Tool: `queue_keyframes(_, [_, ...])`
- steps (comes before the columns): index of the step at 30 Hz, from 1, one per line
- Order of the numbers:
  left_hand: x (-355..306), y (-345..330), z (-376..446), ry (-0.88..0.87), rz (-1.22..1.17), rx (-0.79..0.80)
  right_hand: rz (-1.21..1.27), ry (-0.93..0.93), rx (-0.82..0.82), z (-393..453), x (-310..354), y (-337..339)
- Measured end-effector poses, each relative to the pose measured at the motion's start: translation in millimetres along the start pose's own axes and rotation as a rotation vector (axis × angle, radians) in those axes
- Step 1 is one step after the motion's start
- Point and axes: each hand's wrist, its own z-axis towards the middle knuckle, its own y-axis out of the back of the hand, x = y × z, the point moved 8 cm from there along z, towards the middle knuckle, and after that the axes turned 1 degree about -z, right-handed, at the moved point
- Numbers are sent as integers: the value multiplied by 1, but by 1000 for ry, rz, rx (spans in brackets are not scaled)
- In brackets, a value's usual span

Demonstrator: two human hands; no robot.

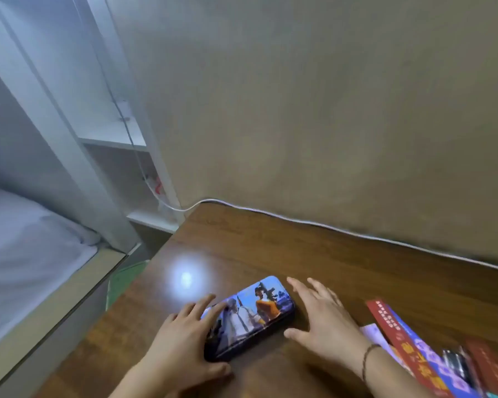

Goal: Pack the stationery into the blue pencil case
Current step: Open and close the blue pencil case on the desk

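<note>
The blue pencil case [256, 311] lies closed on the brown wooden desk [342, 262], its lid printed with cartoon figures. My left hand [184, 337] rests on its near-left end, fingers stretched over the lid and thumb by the near edge. Just right of the case, my right hand [322, 314] hovers or rests flat with fingers spread and straight, holding nothing. Some pens [457, 366] lie on books at the lower right, blurred.
A pile of red and blue books [408, 340] sits at the desk's lower right. A white cable [328, 225] runs along the wall at the desk's back edge. A bed [26, 248] and white shelving [118, 139] stand left of the desk.
</note>
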Motion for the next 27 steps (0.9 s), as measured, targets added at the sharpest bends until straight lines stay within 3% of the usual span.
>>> queue_keyframes(8, [5, -16, -6, -167, -111, -216, -53, 27, -161, -7, 1, -17])
queue_keyframes(15, [1, -25, -39, -255, -129, -168, -228, 39, 8, -56, 3, -30])
queue_keyframes(17, [3, -30, -46, -270, -260, -75, -166, 31, 36, -73, 2, -33])
queue_keyframes(20, [8, -27, -48, -232, -684, 41, -97, -1, 20, -93, -1, -34])
queue_keyframes(23, [25, -11, -34, -101, -887, -152, -96, -65, -23, -102, -5, -26])
queue_keyframes(25, [41, -6, -26, -25, -1049, -346, -163, -40, -173, -102, 1, -11])
queue_keyframes(27, [52, -11, -20, 20, -1162, -440, -161, 75, -331, -102, 20, -1])
